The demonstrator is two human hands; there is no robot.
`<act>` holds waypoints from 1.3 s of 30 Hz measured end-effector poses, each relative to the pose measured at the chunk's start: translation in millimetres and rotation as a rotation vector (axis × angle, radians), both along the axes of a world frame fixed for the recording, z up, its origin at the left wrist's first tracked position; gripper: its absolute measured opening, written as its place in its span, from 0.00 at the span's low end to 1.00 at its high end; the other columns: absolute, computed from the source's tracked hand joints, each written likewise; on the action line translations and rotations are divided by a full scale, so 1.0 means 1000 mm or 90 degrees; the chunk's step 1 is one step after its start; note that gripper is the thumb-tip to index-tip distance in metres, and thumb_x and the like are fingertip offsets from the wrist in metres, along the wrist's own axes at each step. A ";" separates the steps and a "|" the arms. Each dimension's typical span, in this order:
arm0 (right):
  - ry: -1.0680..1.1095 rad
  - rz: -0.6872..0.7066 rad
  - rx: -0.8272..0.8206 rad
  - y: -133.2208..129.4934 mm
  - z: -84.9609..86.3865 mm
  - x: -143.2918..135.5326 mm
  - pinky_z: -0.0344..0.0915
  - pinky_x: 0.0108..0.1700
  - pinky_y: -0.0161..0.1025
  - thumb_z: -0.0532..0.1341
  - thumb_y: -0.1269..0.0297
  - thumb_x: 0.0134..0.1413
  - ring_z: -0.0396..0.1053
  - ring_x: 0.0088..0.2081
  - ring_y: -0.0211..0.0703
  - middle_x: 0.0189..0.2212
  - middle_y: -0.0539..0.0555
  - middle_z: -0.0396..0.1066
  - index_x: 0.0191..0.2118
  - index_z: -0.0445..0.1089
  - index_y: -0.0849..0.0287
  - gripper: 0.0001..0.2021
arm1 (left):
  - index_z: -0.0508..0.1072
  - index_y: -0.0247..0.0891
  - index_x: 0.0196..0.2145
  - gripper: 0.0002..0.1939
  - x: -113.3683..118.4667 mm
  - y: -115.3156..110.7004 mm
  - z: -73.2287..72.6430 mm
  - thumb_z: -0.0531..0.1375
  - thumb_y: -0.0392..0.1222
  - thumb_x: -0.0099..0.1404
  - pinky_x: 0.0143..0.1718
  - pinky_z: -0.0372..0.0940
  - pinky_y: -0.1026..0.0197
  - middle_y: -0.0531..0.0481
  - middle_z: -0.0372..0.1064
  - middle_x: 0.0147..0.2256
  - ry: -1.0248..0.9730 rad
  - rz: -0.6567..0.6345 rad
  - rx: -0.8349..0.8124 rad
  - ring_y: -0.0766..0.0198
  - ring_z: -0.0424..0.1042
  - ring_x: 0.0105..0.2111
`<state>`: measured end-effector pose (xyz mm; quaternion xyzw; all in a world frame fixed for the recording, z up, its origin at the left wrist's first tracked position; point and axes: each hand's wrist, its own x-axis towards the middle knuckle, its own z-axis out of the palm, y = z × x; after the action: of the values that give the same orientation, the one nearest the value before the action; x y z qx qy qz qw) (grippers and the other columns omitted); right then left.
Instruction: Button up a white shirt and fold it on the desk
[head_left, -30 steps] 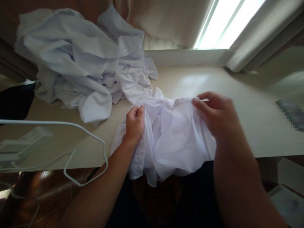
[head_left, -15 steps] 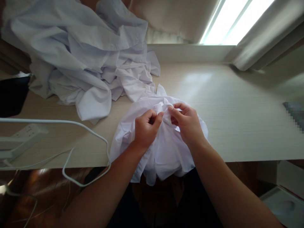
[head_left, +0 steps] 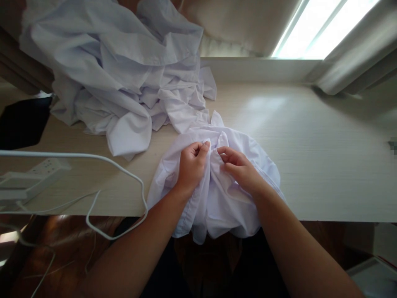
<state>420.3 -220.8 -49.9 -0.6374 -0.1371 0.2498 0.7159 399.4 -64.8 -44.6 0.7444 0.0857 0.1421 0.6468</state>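
Note:
A white garment [head_left: 229,207] lies bunched at the front edge of the table, part of it hanging over. My left hand [head_left: 192,165] pinches a fold near its upper middle between thumb and fingers. Just to the right, my right hand [head_left: 237,165] grips the same cloth, its fingertips at the fabric edge and its thumb lower. A small gap separates the two hands. Behind and to the left rises a large heap of white cloth [head_left: 124,78], which touches the garment.
On the left are a white power strip [head_left: 46,169], a black flat object [head_left: 25,122] and a white cable [head_left: 102,159] looping over the edge near my left forearm. The pale table [head_left: 325,157] reaches right, toward a curtain [head_left: 344,70] and bright window.
The view has shifted slightly. My right hand has moved a little lower and turned, its fingers now at a different part of the cloth. My left thumb now points up against its fingers.

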 end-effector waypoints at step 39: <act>-0.146 -0.339 -0.011 0.040 -0.031 -0.008 0.64 0.34 0.36 0.66 0.54 0.54 0.67 0.29 0.37 0.29 0.50 0.73 0.40 0.75 0.58 0.14 | 0.64 0.37 0.26 0.13 0.006 0.017 -0.006 0.60 0.45 0.64 0.27 0.52 0.64 0.55 0.55 0.24 0.038 -0.159 -0.067 0.69 0.54 0.25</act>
<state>412.8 -181.0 -80.7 -0.6810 -0.0432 -0.0195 0.7307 405.8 -48.2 -51.0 0.7180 0.0190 0.0333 0.6950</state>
